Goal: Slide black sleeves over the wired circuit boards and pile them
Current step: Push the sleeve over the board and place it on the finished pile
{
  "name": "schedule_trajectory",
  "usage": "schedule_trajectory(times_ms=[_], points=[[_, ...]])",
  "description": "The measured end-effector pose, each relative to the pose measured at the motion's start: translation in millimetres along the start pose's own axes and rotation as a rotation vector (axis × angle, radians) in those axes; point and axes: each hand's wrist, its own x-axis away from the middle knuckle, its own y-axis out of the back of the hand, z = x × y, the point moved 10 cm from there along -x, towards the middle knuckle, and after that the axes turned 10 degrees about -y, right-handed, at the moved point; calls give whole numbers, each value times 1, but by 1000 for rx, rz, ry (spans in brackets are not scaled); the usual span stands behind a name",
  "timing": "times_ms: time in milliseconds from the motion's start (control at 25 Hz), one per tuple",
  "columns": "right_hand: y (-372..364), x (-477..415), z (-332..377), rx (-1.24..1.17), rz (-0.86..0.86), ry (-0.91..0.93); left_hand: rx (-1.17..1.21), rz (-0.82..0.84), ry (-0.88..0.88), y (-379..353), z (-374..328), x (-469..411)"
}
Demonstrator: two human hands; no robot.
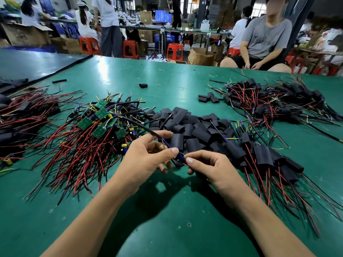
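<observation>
Head cam: L hand [146, 161] & R hand [210, 168] pinch thin-wired dark board [179, 160].

1. Left forearm [89, 210] and right forearm [259, 214] are bare. They come in from the bottom corners and angle in toward each other.
2. Left hand [146, 160]: index finger stretched forward, thumb pinching a small wired piece [178, 160].
3. Right hand [209, 167]: fingers curled under, thumb on top, pinching the same piece from the other side.
4. Thumb tips are super close, almost touching.
</observation>
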Motion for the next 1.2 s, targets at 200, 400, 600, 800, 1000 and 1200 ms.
schedule_trajectory(times_ms=[200, 400, 600, 800, 1000, 1200], points=[[13, 8, 21, 568, -313, 277, -355, -219, -222, 27, -27, 1], [-12, 7, 12, 1016, -183, 271, -342, -421, -216, 58, -27, 1], [-9, 9, 12, 1011, -180, 235, -380, -463, -222, 64, -26, 2], [-8, 8, 14, 963, -152, 244, -248, -472, -178, 65, -14, -1], [15, 7, 18, 672, -280, 212, 37, -491, -116, 62, 0, -4], [65, 10, 27, 285, -502, 217, 255, -608, -49, 71, 6, -2]])
